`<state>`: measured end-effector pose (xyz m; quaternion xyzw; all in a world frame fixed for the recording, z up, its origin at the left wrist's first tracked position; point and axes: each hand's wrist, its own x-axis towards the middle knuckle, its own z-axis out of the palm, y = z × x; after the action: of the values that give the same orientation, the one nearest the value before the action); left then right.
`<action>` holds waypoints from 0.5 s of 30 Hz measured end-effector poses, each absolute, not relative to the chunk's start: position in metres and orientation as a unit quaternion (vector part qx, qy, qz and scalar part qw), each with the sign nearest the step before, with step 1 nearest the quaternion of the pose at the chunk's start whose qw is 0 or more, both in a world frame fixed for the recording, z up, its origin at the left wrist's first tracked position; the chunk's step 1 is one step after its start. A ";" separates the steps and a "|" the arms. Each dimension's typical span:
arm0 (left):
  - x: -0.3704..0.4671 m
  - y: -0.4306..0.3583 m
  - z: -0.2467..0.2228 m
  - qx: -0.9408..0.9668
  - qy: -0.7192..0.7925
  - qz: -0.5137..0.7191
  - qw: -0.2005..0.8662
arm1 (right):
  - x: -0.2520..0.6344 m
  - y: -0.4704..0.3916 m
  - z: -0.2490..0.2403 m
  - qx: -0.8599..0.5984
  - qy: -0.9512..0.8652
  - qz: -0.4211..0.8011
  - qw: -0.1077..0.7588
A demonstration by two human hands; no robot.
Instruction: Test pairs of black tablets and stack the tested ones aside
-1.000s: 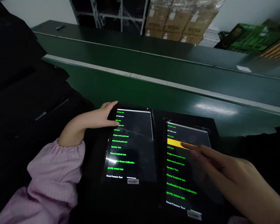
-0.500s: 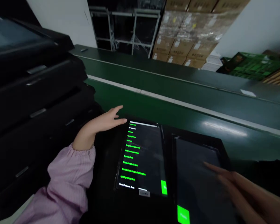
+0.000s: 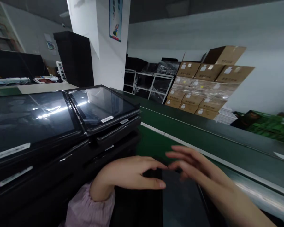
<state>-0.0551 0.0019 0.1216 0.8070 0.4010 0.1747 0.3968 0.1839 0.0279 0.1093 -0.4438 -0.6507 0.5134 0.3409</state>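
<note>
The left hand point(image 3: 134, 172) and right hand point(image 3: 198, 167), both empty with fingers loosely parted, nearly met over the far end of the dark tablet point(image 3: 182, 203), which lay right of the tablet stack point(image 3: 104, 105).

A white pillar point(image 3: 109, 60) (a blue poster point(image 3: 115, 19) hangs on it) stands before a pale wall point(image 3: 265, 41).

dark-grey tablet point(image 3: 182, 203); lilac sleeve point(image 3: 91, 208); green bench point(image 3: 180, 130), white stripe point(image 3: 152, 129)
</note>
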 end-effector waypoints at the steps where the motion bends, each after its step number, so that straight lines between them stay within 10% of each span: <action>1: -0.057 -0.003 0.123 0.808 0.400 0.174 0.396 | 0.161 0.043 0.125 -0.433 -0.645 0.517 0.358; 15: -0.087 -0.047 0.129 0.790 0.486 0.178 0.330 | 0.009 0.160 0.181 -0.440 -0.578 0.523 0.446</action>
<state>-0.0870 -0.0466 0.1288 0.7896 0.4856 0.1785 0.3301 0.0092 0.1602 0.1812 -0.4396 -0.5782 0.5230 0.4461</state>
